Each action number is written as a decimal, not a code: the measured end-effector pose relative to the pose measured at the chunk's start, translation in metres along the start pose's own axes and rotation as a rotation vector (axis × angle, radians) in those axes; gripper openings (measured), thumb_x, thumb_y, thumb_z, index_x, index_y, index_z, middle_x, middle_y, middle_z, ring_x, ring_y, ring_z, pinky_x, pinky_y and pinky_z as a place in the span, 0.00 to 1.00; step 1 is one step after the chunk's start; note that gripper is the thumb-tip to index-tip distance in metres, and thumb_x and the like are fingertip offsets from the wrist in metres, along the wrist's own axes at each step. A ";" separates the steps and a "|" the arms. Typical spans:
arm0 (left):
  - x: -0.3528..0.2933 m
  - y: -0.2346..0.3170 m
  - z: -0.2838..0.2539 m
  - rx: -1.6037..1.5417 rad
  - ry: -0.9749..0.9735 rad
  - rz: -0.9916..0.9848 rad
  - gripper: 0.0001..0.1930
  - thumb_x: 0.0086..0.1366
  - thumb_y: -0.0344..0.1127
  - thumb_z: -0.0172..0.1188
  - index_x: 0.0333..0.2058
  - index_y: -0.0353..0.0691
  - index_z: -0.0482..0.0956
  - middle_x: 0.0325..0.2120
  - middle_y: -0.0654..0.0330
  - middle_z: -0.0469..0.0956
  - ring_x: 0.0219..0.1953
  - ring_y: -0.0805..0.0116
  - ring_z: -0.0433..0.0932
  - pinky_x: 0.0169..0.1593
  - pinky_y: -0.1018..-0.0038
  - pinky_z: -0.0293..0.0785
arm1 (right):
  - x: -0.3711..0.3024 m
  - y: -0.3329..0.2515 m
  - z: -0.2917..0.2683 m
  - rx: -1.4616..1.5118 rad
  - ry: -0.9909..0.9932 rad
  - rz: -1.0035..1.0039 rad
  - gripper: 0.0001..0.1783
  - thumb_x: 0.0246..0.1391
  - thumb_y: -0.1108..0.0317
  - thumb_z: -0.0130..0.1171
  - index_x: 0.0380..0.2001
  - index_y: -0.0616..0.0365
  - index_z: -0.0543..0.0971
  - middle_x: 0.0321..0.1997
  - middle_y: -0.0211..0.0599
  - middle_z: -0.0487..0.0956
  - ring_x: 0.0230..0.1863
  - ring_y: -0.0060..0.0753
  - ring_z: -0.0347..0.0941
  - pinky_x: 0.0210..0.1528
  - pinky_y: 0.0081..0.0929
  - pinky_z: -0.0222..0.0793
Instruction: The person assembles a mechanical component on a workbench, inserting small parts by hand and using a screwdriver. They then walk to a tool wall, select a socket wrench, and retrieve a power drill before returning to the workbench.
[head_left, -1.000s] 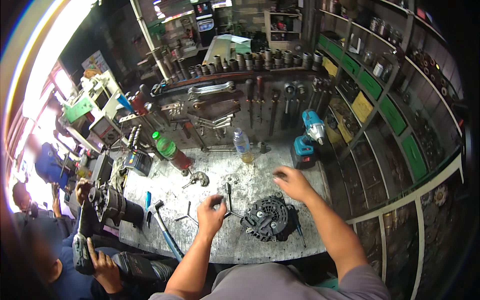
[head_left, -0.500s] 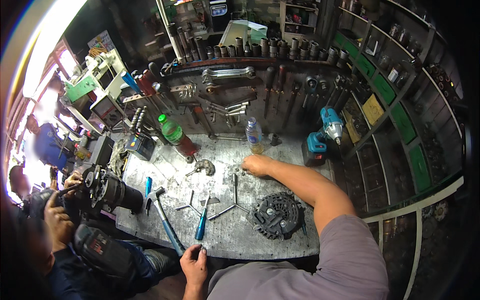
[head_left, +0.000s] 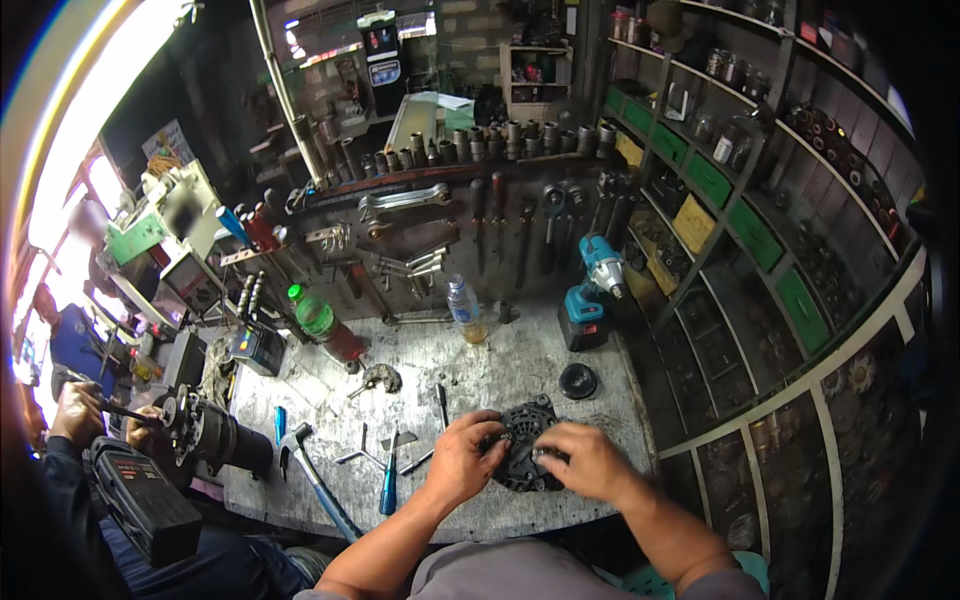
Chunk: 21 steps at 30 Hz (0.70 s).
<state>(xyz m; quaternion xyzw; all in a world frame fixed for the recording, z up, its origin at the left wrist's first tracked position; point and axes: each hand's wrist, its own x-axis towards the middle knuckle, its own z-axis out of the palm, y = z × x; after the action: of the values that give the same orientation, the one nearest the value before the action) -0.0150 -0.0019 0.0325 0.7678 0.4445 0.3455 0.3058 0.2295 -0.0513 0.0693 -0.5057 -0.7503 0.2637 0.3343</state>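
Note:
A dark, round alternator point(head_left: 528, 470) lies near the bench's front edge, partly covered by both my hands. My left hand point(head_left: 465, 460) is at its left side, thumb and fingers closed together; what they pinch, if anything, is hidden. Over its right side, my right hand point(head_left: 588, 460) pinches a small metal piece point(head_left: 541, 452) too small to name. Left of my left hand lie a blue-handled screwdriver point(head_left: 388, 490), a Y-shaped wrench point(head_left: 365, 447) and a hammer point(head_left: 318, 488). Beyond the alternator is a black round part point(head_left: 578, 381).
A teal cordless impact driver point(head_left: 590, 290) stands at the back right. A clear bottle point(head_left: 465, 310) and a green-topped bottle point(head_left: 325, 325) stand towards the back. At the left, a co-worker's hand point(head_left: 78, 412) works at a dark motor point(head_left: 225, 430). Shelving point(head_left: 740, 220) lines the right side.
My right hand has come back from beside the clear bottle to the alternator. My left hand has risen from the front edge to it. The view has shifted, and the black round part now shows.

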 end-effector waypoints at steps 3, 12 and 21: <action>0.001 0.002 0.004 -0.066 -0.030 -0.090 0.12 0.66 0.31 0.75 0.47 0.35 0.91 0.55 0.48 0.87 0.57 0.46 0.86 0.62 0.60 0.82 | -0.026 -0.001 0.013 -0.053 0.124 -0.018 0.13 0.56 0.75 0.77 0.46 0.59 0.90 0.49 0.41 0.86 0.53 0.49 0.84 0.56 0.40 0.81; 0.003 0.001 0.008 -0.051 -0.088 -0.149 0.15 0.66 0.32 0.72 0.50 0.37 0.92 0.60 0.46 0.85 0.60 0.49 0.86 0.60 0.61 0.85 | -0.029 0.008 0.034 -0.132 0.227 -0.035 0.13 0.56 0.74 0.76 0.46 0.56 0.91 0.47 0.39 0.84 0.52 0.48 0.80 0.57 0.42 0.78; -0.010 -0.018 0.028 0.003 0.059 -0.048 0.15 0.69 0.39 0.74 0.52 0.41 0.92 0.62 0.48 0.84 0.62 0.47 0.85 0.65 0.60 0.82 | -0.024 0.007 0.029 -0.176 0.202 -0.095 0.12 0.52 0.72 0.78 0.42 0.56 0.91 0.43 0.42 0.86 0.48 0.52 0.82 0.56 0.45 0.78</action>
<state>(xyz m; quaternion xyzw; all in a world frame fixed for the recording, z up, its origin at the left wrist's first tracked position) -0.0046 -0.0077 -0.0005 0.7469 0.4721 0.3598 0.2996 0.2176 -0.0733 0.0402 -0.5211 -0.7562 0.1285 0.3743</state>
